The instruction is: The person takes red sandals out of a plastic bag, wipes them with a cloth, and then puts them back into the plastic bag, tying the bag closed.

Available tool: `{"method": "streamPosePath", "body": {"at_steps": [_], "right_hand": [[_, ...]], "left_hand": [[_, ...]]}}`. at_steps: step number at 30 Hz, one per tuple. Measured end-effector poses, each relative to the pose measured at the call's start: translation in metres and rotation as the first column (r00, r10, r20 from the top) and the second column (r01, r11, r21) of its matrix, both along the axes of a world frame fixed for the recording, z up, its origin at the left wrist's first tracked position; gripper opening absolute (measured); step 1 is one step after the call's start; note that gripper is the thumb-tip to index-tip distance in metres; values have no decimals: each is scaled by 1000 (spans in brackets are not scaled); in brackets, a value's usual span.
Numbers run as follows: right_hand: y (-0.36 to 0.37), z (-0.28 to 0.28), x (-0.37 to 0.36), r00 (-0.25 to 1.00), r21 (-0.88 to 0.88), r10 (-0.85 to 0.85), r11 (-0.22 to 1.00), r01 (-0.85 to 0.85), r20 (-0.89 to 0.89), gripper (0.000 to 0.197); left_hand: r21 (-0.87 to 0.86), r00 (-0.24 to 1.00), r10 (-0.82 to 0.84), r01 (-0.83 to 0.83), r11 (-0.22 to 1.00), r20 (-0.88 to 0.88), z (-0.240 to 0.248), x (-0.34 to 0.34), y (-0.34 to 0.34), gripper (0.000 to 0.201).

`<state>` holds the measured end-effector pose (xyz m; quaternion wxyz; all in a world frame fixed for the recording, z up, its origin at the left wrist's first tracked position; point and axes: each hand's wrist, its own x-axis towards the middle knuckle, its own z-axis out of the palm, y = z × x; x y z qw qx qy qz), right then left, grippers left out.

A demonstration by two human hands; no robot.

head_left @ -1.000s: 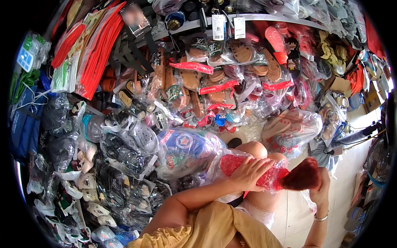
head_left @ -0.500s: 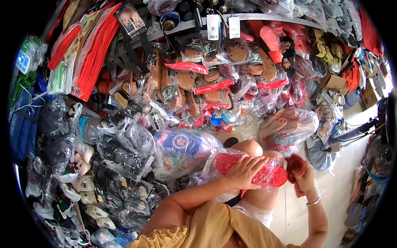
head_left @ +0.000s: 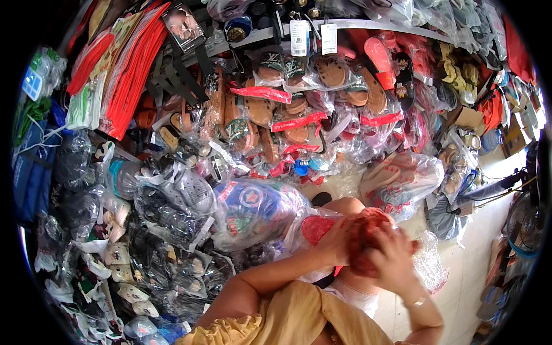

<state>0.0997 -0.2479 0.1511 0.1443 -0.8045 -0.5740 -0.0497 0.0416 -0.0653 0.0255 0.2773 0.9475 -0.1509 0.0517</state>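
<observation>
A red slipper [head_left: 318, 229] in a clear plastic bag lies across my lap. My left hand [head_left: 335, 242] is at the slipper's right side, its fingers hidden behind a crumpled dark red cloth [head_left: 363, 233]. My right hand [head_left: 394, 259] is on this cloth with bent fingers, right next to my left hand and above my knees. Motion blurs the cloth and the right fingers. Crinkled clear plastic [head_left: 430, 263] with a reddish lower edge shows just right of my right hand; whether it joins the slipper's bag cannot be seen.
Bagged sandals [head_left: 296, 109] hang and pile up ahead. Dark bagged shoes [head_left: 161, 253] heap at the left. Against my knees sit a blue printed bundle [head_left: 253, 201] and a full plastic bag [head_left: 399, 178]. A fan [head_left: 524, 224] stands right, beyond pale floor tiles [head_left: 468, 247].
My right hand has moved left with the dark red cloth, from beside the slippers to over my left hand. The cloth has spread wider. The slippers' right part is now covered.
</observation>
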Motion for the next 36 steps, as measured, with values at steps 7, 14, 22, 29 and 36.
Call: {"method": "streamPosePath", "body": {"at_steps": [7,14,22,29,36], "right_hand": [[-29,-104,2,935,257,-234,918,303,-266,42],[-120,-111,40,513,195,-432,593,781,-742,39],[-166,-30,43,623,383,-491,505,773,-609,45],[-30,-25,-3,903,157,-320,914,374,-285,50],[-19,-105,9,824,189,-353,862,471,-442,48]], "left_hand": [[-42,985,52,-45,998,167,15,-6,2,95],[-39,1000,-16,16,999,22,28,-5,3,105],[194,985,-122,98,976,118,34,-2,-41,86],[187,931,-307,343,921,-197,-42,-20,-116,32],[-166,827,-479,538,827,295,5,-25,-79,27]]}}
